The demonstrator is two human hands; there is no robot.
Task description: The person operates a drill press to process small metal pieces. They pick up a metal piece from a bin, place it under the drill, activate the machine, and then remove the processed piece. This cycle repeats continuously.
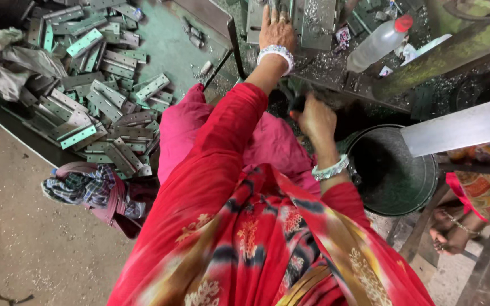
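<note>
Gripping a dark handle (298,105) in a closed fist, our right hand (315,122) sits just in front of the metal press bed (319,22), at its near edge. We cannot tell what the handle belongs to, since the area around it is dark and blurred. Our left hand (276,29) lies flat with fingers extended on the press bed, palm down, clasping nothing that we can see; its fingertips reach in among grey metal plates (307,17) on the bed, and whether they touch a loose part stays hidden.

We note the following items relative to the press bed:
- Left of it, a large pile of grey hinge plates (94,90) covers a green surface (168,48).
- Right of it, a clear plastic bottle (378,42) with a red cap lies tilted among metal chips.
- Below and to its right, a dark round bucket (395,173) stands on the floor, just beside our right wrist.
- Well to its lower left, a checked cloth (89,187) lies crumpled on the concrete floor (24,238).
</note>
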